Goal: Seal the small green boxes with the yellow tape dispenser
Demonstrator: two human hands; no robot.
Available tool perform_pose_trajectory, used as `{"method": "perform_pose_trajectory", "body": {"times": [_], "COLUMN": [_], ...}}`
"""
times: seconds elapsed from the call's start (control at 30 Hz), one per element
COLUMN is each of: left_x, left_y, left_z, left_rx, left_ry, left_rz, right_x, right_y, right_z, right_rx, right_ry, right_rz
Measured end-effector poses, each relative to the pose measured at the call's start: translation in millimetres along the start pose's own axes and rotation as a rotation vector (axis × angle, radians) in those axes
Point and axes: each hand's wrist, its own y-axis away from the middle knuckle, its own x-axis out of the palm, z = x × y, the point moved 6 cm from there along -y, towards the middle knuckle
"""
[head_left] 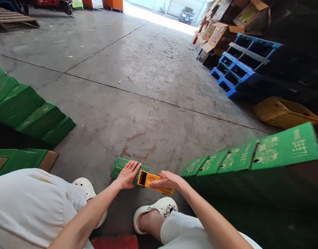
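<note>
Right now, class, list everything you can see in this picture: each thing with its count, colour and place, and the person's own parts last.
small carton: one, green, flat on the floor under the left hand
tape dispenser: one, orange-yellow, on the carton's right end
flat cartons: a stepped stack, green, left side
flat cartons in a row: several, green, right side
pallets: a few, blue, leaning at right
crate: one, yellow, right, below the pallets
cardboard boxes: many, brown, far right
car: one, dark, outside the doorway
floor: grey concrete
clogs: two, white, on the feet
left hand: flat on the small carton
right hand: on the tape dispenser
</note>
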Motion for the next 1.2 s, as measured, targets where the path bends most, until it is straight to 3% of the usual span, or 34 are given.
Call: {"method": "perform_pose_trajectory", "body": {"times": [0.13,0.23,0.53,0.7,0.83,1.03,1.2], "left_x": [-1.1,-2.6,1.2,18.2,16.9,5.8,2.3], "left_y": [0.0,-1.6,-6.0,-30.0,-39.3,-12.9,-0.2], "left_z": [-1.3,-2.3,-5.6,-32.7,-48.6,-31.3,-15.2], "left_rx": [0.007,0.007,-0.027,-0.071,-0.021,-0.007,-0.042], "left_ry": [-0.009,-0.025,-0.084,-0.132,-0.081,-0.087,-0.114], "left_rz": [0.015,0.022,0.079,0.140,0.153,0.163,0.142], "right_x": [-5.8,-2.0,7.3,4.9,0.6,9.4,-2.1], "right_y": [13.2,13.1,-9.0,-16.3,-12.3,0.5,15.2], "right_z": [-29.5,-38.7,-34.5,-26.6,-24.1,-15.3,-20.6], "right_rx": [0.089,0.119,0.192,0.198,0.183,0.125,0.091], "right_ry": [0.042,0.005,-0.048,0.005,0.075,0.045,0.069], "right_rz": [0.023,0.023,-0.030,-0.034,-0.041,0.001,0.019]}}
